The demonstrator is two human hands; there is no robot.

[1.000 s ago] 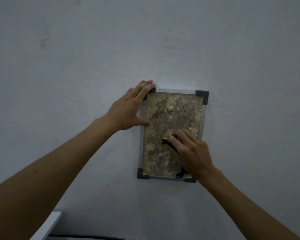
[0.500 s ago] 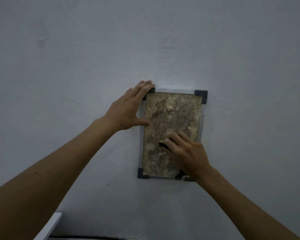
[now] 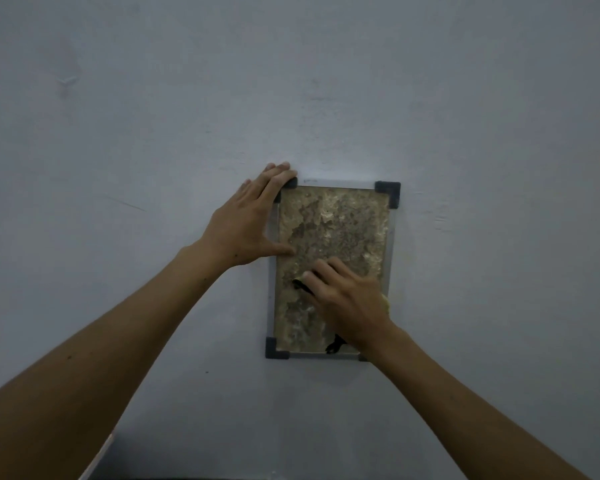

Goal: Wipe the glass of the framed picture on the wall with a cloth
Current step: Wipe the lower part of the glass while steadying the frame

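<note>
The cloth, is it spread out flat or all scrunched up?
Cannot tell. The right hand covers nearly all of the cloth; only small dark bits poke out on the picture.

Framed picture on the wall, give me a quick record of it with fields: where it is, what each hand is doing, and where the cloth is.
picture: framed picture hangs upright on the wall, mottled brown image, dark corner pieces
left hand: left hand lies flat, fingers over the top left corner, thumb on the glass
right hand: right hand presses the cloth on the lower half of the glass
cloth: cloth mostly hidden under the right hand, dark bits peeking out at the fingertips and below the wrist
</note>
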